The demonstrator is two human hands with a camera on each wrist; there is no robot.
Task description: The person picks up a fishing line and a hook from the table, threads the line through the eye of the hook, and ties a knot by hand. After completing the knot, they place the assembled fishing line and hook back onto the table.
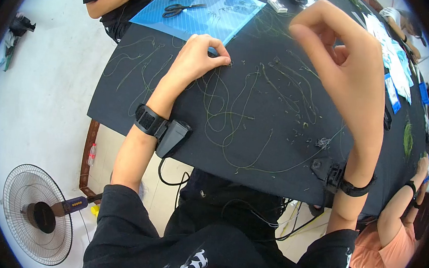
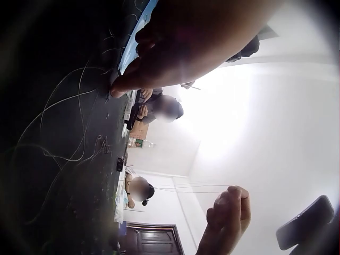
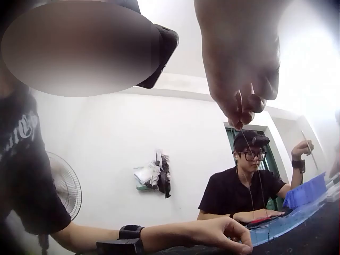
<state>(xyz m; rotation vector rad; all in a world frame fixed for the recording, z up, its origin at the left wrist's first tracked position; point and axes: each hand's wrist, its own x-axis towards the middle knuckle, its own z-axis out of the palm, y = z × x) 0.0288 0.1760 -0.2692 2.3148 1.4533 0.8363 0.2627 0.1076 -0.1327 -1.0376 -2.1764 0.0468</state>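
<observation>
My left hand [image 1: 196,58] is low over the black table, its thumb and index fingertip pinching a thin thread right at the cloth. My right hand [image 1: 351,64] is raised well above the table, fingers curled and fingertips together. From its fingertips two fine strands of thread [image 2: 202,186] stretch away in the left wrist view. The right wrist view shows those strands running down from the right hand [image 3: 241,64] toward the left hand [image 3: 218,234]. Loose loops of greenish thread [image 1: 224,114] lie on the table between my arms. The pinched ends are hidden by the fingertips.
A blue cutting mat [image 1: 217,22] with black scissors [image 1: 176,10] lies at the far side, beside another person's arm [image 1: 111,5]. Cut thread bits and a small tangle [image 1: 323,142] are on the black cloth [image 1: 175,131]. A fan [image 1: 40,214] stands at lower left.
</observation>
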